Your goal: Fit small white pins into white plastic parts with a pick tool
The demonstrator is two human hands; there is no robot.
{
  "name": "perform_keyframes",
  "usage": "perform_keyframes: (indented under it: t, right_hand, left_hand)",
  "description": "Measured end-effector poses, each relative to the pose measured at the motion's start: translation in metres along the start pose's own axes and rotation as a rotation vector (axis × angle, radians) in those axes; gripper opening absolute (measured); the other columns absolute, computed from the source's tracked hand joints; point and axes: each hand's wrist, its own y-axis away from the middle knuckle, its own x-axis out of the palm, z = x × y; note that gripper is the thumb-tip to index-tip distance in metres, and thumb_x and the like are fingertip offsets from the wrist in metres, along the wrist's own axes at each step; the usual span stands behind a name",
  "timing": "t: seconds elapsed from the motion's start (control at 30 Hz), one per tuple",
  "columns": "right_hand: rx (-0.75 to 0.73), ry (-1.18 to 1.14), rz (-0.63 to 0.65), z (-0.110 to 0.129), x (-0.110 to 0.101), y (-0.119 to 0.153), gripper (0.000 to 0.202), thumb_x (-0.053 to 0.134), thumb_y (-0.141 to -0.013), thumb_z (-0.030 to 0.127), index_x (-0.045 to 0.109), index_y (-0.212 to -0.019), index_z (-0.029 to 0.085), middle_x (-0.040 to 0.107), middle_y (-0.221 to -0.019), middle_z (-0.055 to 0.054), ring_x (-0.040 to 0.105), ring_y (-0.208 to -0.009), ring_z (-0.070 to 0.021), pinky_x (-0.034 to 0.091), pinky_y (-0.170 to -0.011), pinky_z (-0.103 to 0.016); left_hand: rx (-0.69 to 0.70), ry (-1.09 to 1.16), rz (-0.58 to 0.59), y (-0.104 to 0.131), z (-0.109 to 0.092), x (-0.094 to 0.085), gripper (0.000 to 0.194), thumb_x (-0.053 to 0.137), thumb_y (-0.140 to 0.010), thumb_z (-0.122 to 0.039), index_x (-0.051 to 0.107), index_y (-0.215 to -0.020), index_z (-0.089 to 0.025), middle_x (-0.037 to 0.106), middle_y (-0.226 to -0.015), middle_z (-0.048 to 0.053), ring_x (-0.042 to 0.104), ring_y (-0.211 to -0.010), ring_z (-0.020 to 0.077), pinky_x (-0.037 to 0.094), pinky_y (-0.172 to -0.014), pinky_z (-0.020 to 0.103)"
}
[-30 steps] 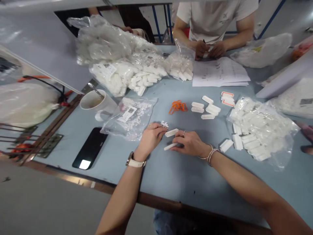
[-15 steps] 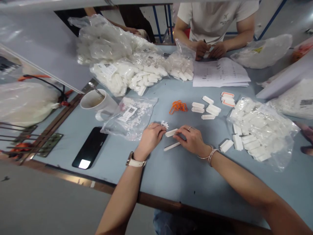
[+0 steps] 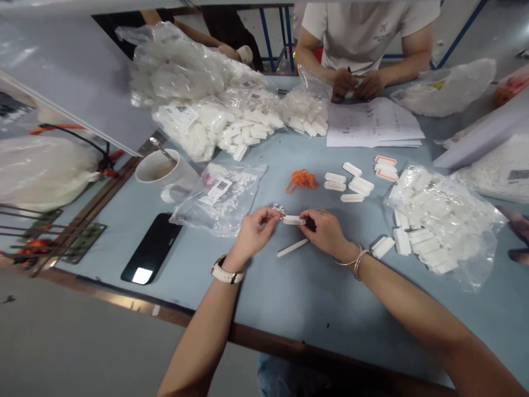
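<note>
My right hand pinches one end of a narrow white plastic housing, its slotted face turned up. My left hand is by the other end of the housing, thumb and forefinger pressed together; whatever they grip is too small to make out. Just beyond those fingertips lies a little heap of tiny white parts. A slim white stick rests on the table below the housing. Farther back are a pile of orange frames and several similar white housings, with two orange-rimmed housings to their right.
On the left are a black phone, a mug with a spoon and a bag of small white parts. An opened bag of housings spills out at right. Larger bags and papers lie across the table, before a co-worker.
The housing in my right hand has turned to lie more level and shifted slightly right. My left fingers have drawn closer to its left end, near the heap of tiny parts.
</note>
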Motion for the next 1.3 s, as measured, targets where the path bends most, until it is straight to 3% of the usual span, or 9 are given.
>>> perform_keyframes:
  t: [0.13, 0.23, 0.63, 0.77, 0.97, 1.3]
  right_hand:
    - [0.01, -0.037, 0.025, 0.0, -0.001, -0.001, 0.011, 0.064, -0.08, 0.017, 0.063, -0.09, 0.019, 0.066, -0.078, -0.001, 0.059, -0.073, -0.0149, 0.04, -0.069, -0.025]
    - [0.013, -0.041, 0.035, 0.001, -0.002, -0.001, 0.009, 0.063, -0.081, 0.019, 0.063, -0.09, 0.019, 0.066, -0.078, -0.002, 0.059, -0.073, -0.0152, 0.04, -0.069, -0.025]
    - [0.002, -0.021, 0.046, -0.002, 0.0, -0.001, 0.012, 0.065, -0.079, 0.018, 0.063, -0.091, 0.019, 0.068, -0.082, -0.003, 0.061, -0.077, -0.0167, 0.042, -0.071, -0.027]
    - [0.0, -0.022, 0.062, -0.001, -0.002, -0.002, 0.008, 0.064, -0.081, 0.02, 0.063, -0.09, 0.019, 0.068, -0.082, -0.003, 0.06, -0.077, -0.0164, 0.041, -0.071, -0.027]
    - [0.004, -0.025, 0.062, -0.001, -0.001, -0.002, 0.01, 0.065, -0.08, 0.019, 0.064, -0.09, 0.019, 0.069, -0.081, -0.002, 0.061, -0.076, -0.0164, 0.041, -0.071, -0.027]
    - [-0.013, -0.024, 0.053, -0.002, 0.0, -0.001, 0.01, 0.066, -0.079, 0.018, 0.064, -0.09, 0.02, 0.069, -0.083, -0.003, 0.062, -0.078, -0.0169, 0.043, -0.072, -0.028]
  left_hand:
    - [-0.107, 0.174, -0.035, 0.001, -0.009, -0.001, 0.02, 0.059, -0.081, -0.035, 0.063, -0.078, -0.015, 0.064, -0.067, 0.002, 0.053, -0.056, 0.0112, 0.039, -0.051, 0.023]
    - [-0.142, 0.203, -0.05, 0.0, -0.012, -0.003, 0.018, 0.066, -0.076, -0.034, 0.063, -0.075, -0.016, 0.056, -0.057, -0.002, 0.046, -0.049, 0.0088, 0.034, -0.047, 0.021]
    - [-0.08, 0.15, 0.014, 0.001, -0.005, 0.0, 0.014, 0.062, -0.075, -0.029, 0.062, -0.079, -0.016, 0.061, -0.067, 0.0, 0.054, -0.06, 0.011, 0.044, -0.057, 0.023]
    - [-0.053, 0.031, 0.053, 0.001, -0.001, 0.0, 0.017, 0.059, -0.079, -0.03, 0.066, -0.084, -0.016, 0.063, -0.069, 0.002, 0.055, -0.061, 0.0122, 0.043, -0.058, 0.024]
    - [0.093, -0.165, 0.048, 0.001, -0.001, 0.003, 0.009, 0.06, -0.08, -0.024, 0.066, -0.08, -0.018, 0.065, -0.072, 0.002, 0.055, -0.063, 0.0128, 0.044, -0.061, 0.026]
    - [0.207, -0.246, 0.018, 0.001, 0.001, 0.006, 0.008, 0.058, -0.082, -0.02, 0.066, -0.08, -0.019, 0.066, -0.081, 0.004, 0.061, -0.076, 0.0166, 0.049, -0.07, 0.029]
